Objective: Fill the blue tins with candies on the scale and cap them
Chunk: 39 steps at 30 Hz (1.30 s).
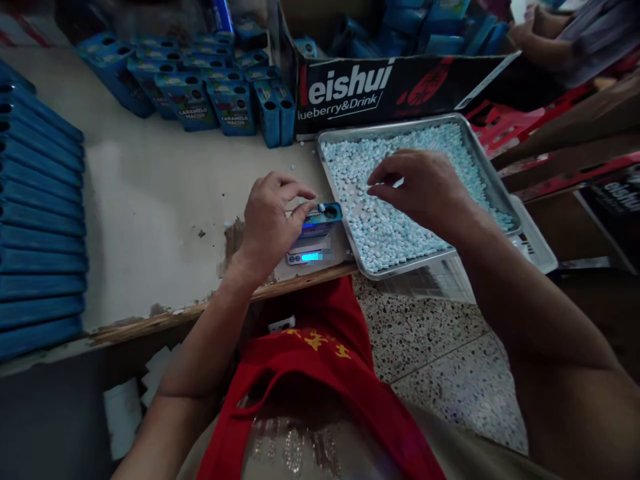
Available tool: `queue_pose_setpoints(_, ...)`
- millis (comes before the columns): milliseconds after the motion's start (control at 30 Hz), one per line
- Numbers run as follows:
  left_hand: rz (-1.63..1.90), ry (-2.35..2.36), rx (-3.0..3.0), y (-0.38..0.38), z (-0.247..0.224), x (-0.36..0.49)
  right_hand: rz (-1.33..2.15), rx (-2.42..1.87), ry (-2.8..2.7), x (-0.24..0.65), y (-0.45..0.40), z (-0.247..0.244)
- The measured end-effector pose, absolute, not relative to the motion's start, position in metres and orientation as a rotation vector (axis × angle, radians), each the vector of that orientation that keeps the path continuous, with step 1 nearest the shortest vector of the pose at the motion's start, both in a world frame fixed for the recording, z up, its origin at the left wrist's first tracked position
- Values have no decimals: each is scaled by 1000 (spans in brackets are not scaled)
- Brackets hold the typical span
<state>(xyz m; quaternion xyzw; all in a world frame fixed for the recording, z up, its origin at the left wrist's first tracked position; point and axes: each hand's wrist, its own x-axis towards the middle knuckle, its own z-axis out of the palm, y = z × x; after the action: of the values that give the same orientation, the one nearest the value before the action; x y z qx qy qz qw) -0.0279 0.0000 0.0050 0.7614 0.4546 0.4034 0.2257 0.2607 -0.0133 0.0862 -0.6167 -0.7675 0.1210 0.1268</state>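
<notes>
A small blue carton [323,225] rests on a small digital scale [295,258] with a lit blue display near the table edge. A round dark hole shows in its top. My left hand [273,213] is at the carton, thumb and forefinger pinched by a pale candy [321,207] at their tips. Over the metal tray [345,235] of many pale blue candies [395,230] hovers my right hand [420,187]. Its thumb and forefinger curl close together; whatever lies between the tips is too small to make out.
Blue cartons [233,110] labelled Caramelo Macizo stand at the back, and more cartons [43,227] line the left side. Behind the tray, a black cardboard box [345,93] holds further cartons. Another person's arm [545,50] appears at the upper right. The wooden table edge [300,279] is chipped.
</notes>
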Motion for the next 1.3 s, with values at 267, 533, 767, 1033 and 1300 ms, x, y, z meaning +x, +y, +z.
queue_pose_setpoints(267, 988, 977, 2252, 7, 11, 5, 475, -2181, -2378, 344, -61, 13)
queue_pose_setpoints(533, 1188, 1226, 2098, -5, 33, -39, 232, -2053, -2450, 302, -57, -37)
queue_pose_setpoints(767, 1299, 1631, 1728, -22, 23, -109, 871, -1794, -1483, 320, -25, -40)
queue_pose_setpoints(1033, 1013, 1512, 1867, -17, 22, -92, 1421, -1493, -986, 313, -19, -20)
queue_pose_setpoints(1300, 1039, 1542, 1799, -17, 11, -103, 1489, -1497, -1036, 287, -25, -10)
